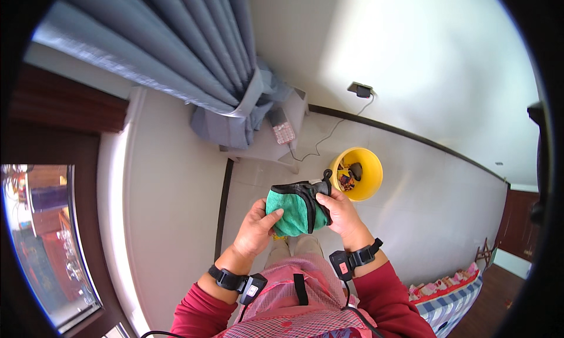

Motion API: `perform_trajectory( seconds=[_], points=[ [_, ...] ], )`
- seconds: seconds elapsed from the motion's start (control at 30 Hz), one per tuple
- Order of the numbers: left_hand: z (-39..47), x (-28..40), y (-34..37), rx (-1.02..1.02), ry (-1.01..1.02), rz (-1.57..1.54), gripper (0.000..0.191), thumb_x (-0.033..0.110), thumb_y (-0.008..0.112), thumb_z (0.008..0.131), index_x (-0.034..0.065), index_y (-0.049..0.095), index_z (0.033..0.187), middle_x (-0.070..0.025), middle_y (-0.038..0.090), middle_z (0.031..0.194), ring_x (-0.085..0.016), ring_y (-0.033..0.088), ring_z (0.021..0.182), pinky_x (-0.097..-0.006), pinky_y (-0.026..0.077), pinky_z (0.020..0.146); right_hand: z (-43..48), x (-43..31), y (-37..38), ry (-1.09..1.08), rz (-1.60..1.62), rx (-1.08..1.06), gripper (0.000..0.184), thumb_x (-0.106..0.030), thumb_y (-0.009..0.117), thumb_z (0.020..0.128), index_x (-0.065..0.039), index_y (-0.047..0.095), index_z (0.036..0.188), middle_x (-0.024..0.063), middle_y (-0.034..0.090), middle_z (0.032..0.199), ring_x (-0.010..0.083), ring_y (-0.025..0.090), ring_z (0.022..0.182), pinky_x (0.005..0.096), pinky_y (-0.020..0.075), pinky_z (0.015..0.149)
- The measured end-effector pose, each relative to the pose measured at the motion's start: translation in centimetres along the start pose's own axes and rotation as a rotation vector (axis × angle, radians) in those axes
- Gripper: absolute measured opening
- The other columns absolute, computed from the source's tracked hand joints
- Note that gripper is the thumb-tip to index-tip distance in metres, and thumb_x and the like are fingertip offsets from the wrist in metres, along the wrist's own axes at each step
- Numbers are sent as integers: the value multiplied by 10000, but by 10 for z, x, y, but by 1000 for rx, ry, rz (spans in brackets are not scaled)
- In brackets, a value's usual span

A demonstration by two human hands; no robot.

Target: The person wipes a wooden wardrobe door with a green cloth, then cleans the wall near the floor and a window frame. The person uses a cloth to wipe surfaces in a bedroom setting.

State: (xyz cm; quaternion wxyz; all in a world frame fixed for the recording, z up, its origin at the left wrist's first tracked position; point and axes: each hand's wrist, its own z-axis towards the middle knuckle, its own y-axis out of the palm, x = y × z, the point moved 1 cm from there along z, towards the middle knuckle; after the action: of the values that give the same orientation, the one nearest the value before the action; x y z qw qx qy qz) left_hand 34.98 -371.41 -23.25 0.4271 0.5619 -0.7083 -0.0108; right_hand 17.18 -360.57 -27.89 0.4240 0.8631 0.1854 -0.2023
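Note:
A folded green cleaning cloth with black edging is held up in front of my body. My left hand grips its left side, thumb on top. On the other side, my right hand pinches the folded edge near a black hanging loop. A grey underside shows at that corner. Just beyond my right hand, a yellow bin stands on the floor with dark and coloured scraps at its bottom; the cloth overlaps none of its opening plainly.
A small light table by the wall carries a phone-like device with large keys and the end of a tied grey-blue curtain. A cable runs to a wall socket. A bed with checked cover stands at right.

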Motion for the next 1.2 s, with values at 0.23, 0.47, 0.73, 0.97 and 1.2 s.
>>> perform_trajectory(
  seconds=[0.23,0.47,0.73,0.97,1.2],
  points=[
    [-34,-5,-38,499,205,660,317,127,665,834,1,521,1087,-92,606,878,-152,569,794,-309,480,702,-5,41,76,-430,-1197,79,287,-164,664,859,-16,610,1099,108,589,865,253,593,797,349,474,754],
    [-102,3,-72,133,280,-243,243,191,474,979,20,467,1151,-95,573,1050,-188,576,943,-322,471,863,-24,54,155,-511,-1281,-548,563,-281,700,833,-34,488,1293,161,523,1041,349,557,922,396,467,816],
    [-159,17,-104,294,489,-15,311,225,476,998,-9,507,1201,-127,617,1073,-234,601,997,-376,486,902,-1,82,181,-358,-1301,-649,368,-78,661,785,-24,558,1134,150,557,1008,335,568,945,381,471,810],
    [-233,84,-167,1044,960,1150,250,13,666,742,17,587,979,-140,585,925,-290,557,817,-369,475,727,46,28,278,-844,-1345,-382,284,20,618,705,-28,529,971,166,538,943,378,558,919,403,466,791],
    [-264,109,-214,1220,997,1301,225,68,680,752,33,575,948,-149,576,938,-336,535,849,-420,433,760,53,-92,483,-1860,-1011,-308,326,86,607,706,-41,513,991,153,556,998,370,565,944,408,485,798]
  ],
)
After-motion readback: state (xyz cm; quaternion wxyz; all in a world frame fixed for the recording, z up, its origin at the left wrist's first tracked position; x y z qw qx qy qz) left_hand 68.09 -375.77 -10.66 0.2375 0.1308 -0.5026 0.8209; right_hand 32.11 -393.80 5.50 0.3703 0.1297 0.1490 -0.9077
